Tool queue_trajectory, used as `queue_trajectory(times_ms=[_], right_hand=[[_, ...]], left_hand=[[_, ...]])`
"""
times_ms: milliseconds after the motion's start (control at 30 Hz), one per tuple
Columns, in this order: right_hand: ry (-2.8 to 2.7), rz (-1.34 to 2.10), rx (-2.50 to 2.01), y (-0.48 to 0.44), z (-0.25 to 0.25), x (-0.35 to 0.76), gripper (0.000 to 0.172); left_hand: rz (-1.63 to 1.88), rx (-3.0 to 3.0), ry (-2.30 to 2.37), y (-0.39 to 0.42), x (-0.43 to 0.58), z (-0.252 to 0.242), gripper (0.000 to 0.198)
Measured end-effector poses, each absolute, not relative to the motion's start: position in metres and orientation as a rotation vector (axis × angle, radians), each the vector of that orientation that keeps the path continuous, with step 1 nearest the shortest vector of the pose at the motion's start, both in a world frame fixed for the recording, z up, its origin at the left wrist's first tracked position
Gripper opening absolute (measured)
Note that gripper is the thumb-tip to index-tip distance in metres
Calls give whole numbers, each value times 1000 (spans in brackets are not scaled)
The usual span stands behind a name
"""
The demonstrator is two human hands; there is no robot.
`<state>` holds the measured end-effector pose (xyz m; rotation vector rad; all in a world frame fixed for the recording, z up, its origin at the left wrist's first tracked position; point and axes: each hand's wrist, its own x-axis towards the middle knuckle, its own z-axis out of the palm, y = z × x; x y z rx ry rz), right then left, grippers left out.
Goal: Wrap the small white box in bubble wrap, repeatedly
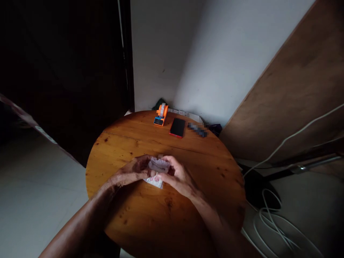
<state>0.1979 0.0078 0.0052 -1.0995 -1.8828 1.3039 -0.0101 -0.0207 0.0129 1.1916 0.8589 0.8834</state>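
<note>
Packet [159,165]: pale, see-thru, crinkly top edge; held btwn both hands, just above near-mid table. Contents can't make out.
White piece [156,182]: w/ pink-red marks, below packet; upper part hidden by thumbs. Can't tell if same item or separate, nor if it touches the wood.
L hand [131,171]: fingers + thumb closed on packet's L side; fingertips partly hidden, in shadow.
R hand [178,175]: gripping packet's R side, thumb in front; some fingers behind, unseen.
Blurred thing [197,129]: dark, pixelated, can't ID; R of phone.
Cut off: forearms at bottom of view; table's near edge dark, partly behind R arm.
Table edges: round rim; bare wood L and R of hands, also btwn hands and phone [177,127].
Far rim: orange/blue tape dispenser [166,110], L of phone, apart.
Table [212,168]: brown wood, knots, seam across.
Room: dim; grey-white wall [166,46] behind, brown panel [290,89] R, white cable [285,141] looped down to pale floor [27,179].
</note>
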Motion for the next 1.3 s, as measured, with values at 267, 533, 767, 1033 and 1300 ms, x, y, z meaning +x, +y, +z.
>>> queue_trajectory(times_ms=[267,533,767,1033,1300], right_hand=[[-1791,1383,-1104,16,-8,202,65],[-1812,1031,-1155,23,-1,205,21],[-1948,884,-1009,21,0,202,18],[-1810,843,-1163,24,0,203,21],[-1875,788,-1103,26,-4,201,12]], left_hand=[[959,1117,895,-16,-4,-9,88],[958,1141,910,-15,-4,-12,96],[969,1099,829,-16,-3,-7,103],[974,1091,802,-15,-3,-13,102],[962,1078,824,-15,-3,-12,102]])
